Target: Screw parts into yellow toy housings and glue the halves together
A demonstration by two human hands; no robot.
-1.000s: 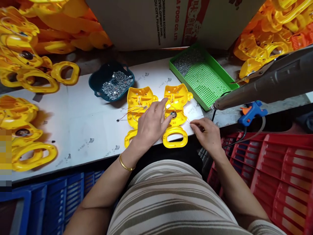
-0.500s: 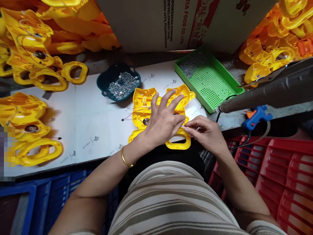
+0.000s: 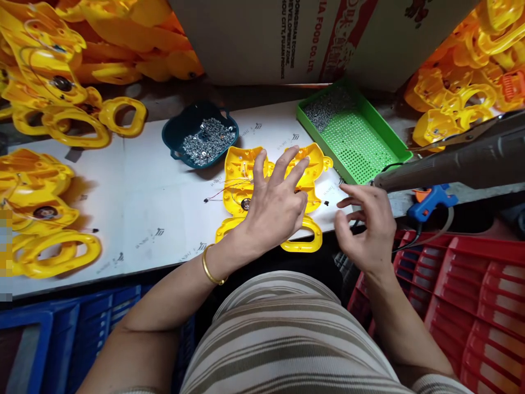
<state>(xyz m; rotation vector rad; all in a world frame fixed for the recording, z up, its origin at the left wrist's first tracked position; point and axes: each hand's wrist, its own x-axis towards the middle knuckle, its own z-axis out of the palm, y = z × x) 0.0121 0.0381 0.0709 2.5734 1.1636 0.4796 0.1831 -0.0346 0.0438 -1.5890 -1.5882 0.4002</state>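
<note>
Right shell: I see this yellow right shell (image 3: 315,158) lying open side up, just left of the green tray (image 3: 369,145), towards my body.
Left hand: My left hand (image 3: 273,210) lies over it, left of the tray. Three fingers are fanned out; the index finger and thumb are drawn in, and I cannot tell whether they pinch anything. I would judge light, flat fingers best here, steadying the shell without pushing on the parts inside.
Right hand: My right hand (image 3: 369,230) is raised on the near side of the tray, fingers curled and parted, nothing visible in them. I would want it clear of the wire, so no fingertip snags it.
Black plug: The black plug (image 3: 326,203) ends a thin wire from the right shell, near the tray's close corner. I would handle it by its body, since a tug on the wire could strain the joint.
Left shell: The left shell (image 3: 235,164) lies farther left of the tray than its twin, its wires trailing left. I would mind my wrist there.
Bowl: The dark bowl (image 3: 174,134) of screws sits well left of the tray.
Glue gun: The blue glue gun (image 3: 430,203) lies right of the tray, closer to me.
</note>
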